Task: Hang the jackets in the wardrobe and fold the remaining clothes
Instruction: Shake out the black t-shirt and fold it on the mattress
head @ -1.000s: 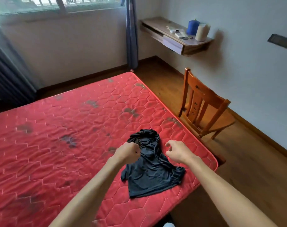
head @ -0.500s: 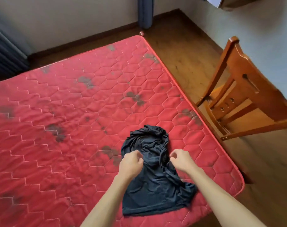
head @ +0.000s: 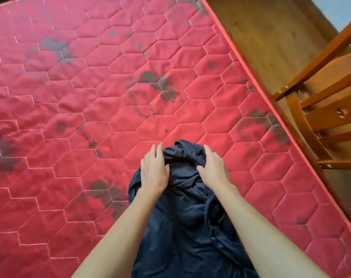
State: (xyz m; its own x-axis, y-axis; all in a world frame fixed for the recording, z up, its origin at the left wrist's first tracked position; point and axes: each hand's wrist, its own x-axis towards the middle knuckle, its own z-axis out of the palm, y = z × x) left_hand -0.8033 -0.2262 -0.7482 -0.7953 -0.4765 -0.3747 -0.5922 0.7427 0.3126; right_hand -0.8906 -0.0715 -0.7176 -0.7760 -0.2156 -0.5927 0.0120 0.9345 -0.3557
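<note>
Dark garment [head: 182,227] lies crumpled on the red mattress [head: 90,97], near its right edge, with its far end bunched into folds between the two hands. The left hand's fingers [head: 155,154] are straight and held close together. They lie flat along the left side of that bunched end, their tips reaching onto the mattress, and the thumb is spread out on the cloth. The right hand's fingers [head: 208,152] are also close together, bent slightly over the right side of the bunch, and the thumb points inward across the fabric. Neither hand pinches any cloth.

The left hand [head: 153,173] and right hand [head: 212,169] rest palm down on the garment, and both bare forearms run back over it toward the bottom of the view. The mattress is quilted in hexagons and marked with dark stains. A wooden chair [head: 321,97] stands on the brown floor [head: 261,37] just beside the mattress's right edge.
</note>
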